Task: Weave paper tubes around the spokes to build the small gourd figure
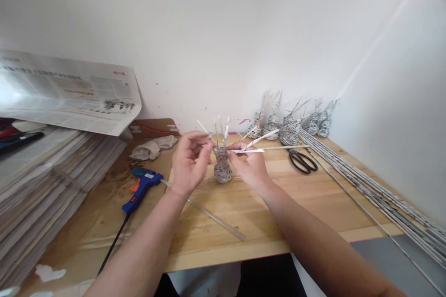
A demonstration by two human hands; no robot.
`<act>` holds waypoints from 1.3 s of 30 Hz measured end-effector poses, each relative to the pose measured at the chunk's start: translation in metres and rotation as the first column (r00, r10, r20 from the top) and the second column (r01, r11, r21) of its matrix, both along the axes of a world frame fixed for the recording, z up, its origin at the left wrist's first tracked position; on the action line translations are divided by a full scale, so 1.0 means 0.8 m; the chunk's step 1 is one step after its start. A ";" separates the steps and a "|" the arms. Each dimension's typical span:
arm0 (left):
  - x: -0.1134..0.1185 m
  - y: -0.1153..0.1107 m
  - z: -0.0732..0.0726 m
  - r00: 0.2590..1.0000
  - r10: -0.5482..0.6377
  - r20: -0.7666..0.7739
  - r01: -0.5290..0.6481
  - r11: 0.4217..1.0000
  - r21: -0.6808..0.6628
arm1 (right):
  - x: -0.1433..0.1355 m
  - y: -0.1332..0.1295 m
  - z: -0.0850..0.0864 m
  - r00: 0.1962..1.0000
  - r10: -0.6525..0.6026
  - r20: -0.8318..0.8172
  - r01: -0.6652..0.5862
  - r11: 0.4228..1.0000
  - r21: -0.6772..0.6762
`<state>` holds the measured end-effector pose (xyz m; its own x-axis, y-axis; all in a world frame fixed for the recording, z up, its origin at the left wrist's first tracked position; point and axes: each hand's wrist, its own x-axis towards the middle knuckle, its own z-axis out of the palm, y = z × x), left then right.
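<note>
A small vase-shaped weave of rolled newspaper (222, 171) stands a little above or on the wooden tabletop, round at the bottom with a narrower neck. Thin paper tubes (226, 132) stick up and outward from its rim. My right hand (251, 164) grips the neck from the right, thumb and fingers closed at the rim, with long white paper tubes (263, 139) passing by the fingers. On the left side of the rim, my left hand (191, 160) has curled fingers, thumb and forefinger pinched around a thin paper tube. The fingertips partly hide the rim.
Several similar woven pieces (290, 134) line the wall at right. Near them lie black-handled scissors (302, 161) and a bundle of long paper tubes (362, 181). At left are a blue glue gun (141, 190), a glue stick (218, 220), a glove (153, 147) and stacked newspapers (45, 185).
</note>
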<state>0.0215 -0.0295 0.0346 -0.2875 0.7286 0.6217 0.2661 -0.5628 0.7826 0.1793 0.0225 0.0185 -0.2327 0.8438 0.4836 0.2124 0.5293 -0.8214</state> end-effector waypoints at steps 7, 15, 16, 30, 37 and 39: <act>0.007 0.008 -0.019 0.914 -0.081 -0.397 0.015 0.986 -0.168 | -0.001 -0.001 -0.001 0.999 -0.016 0.034 0.015 0.999 0.045; -0.004 0.017 -0.020 0.941 -0.008 -0.339 -0.066 0.976 -0.207 | 0.002 -0.007 0.006 1.000 0.005 0.005 -0.005 0.996 0.093; -0.006 0.018 -0.020 0.942 -0.006 -0.336 -0.068 0.976 -0.207 | 0.002 -0.008 0.007 1.000 0.003 -0.004 -0.003 0.996 0.094; -0.016 0.023 -0.021 0.974 -0.104 -0.202 0.042 0.957 -0.288 | -0.001 -0.012 0.002 0.998 0.039 -0.042 -0.033 0.989 0.144; -0.017 0.024 -0.015 0.968 -0.247 -0.053 0.219 0.927 -0.306 | 0.002 -0.006 -0.003 0.984 0.109 -0.142 -0.112 0.994 -0.011; -0.018 0.024 -0.015 0.957 -0.286 -0.047 0.259 0.917 -0.302 | 0.003 -0.001 -0.003 0.967 0.140 -0.211 -0.158 0.985 -0.071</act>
<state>0.0068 -0.0099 0.0226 -0.0059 0.9227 0.3855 0.2099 -0.3757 0.9026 0.1815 0.0214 0.0158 -0.2627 0.8478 0.4607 -0.0412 0.4672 -0.8832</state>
